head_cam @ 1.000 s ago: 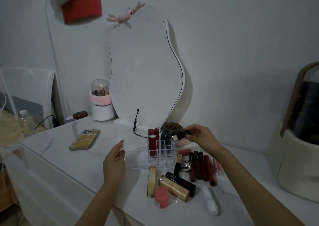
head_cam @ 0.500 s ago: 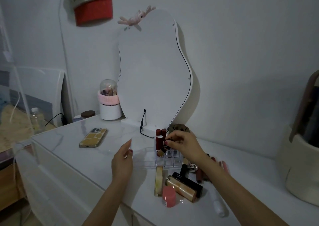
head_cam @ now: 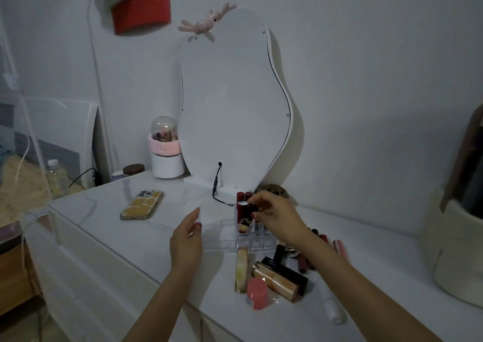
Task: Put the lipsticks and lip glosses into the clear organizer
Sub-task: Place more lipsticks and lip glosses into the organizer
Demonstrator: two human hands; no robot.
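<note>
A clear organizer (head_cam: 222,233) stands on the white dresser in front of the mirror. Red lipsticks (head_cam: 241,203) stand upright in its back slots. My right hand (head_cam: 274,216) pinches a black and gold lipstick (head_cam: 246,222) that is partly down in a front slot, tilted. My left hand (head_cam: 187,239) holds the organizer's left end. Loose on the dresser lie a gold tube (head_cam: 241,269), a gold and black lipstick (head_cam: 279,280), a pink tube (head_cam: 257,293), dark red glosses (head_cam: 303,262) and a pink gloss (head_cam: 339,249).
A phone (head_cam: 142,205) lies to the left. A wavy white mirror (head_cam: 232,106) with a black cable stands behind. A white brush holder (head_cam: 166,156) sits at the back left, a cream storage case (head_cam: 460,250) at the right. A white tube (head_cam: 334,311) lies near the front edge.
My right hand carried the black and gold lipstick from the back right over to the organizer and lowered it into a front slot. My left hand stayed on the organizer.
</note>
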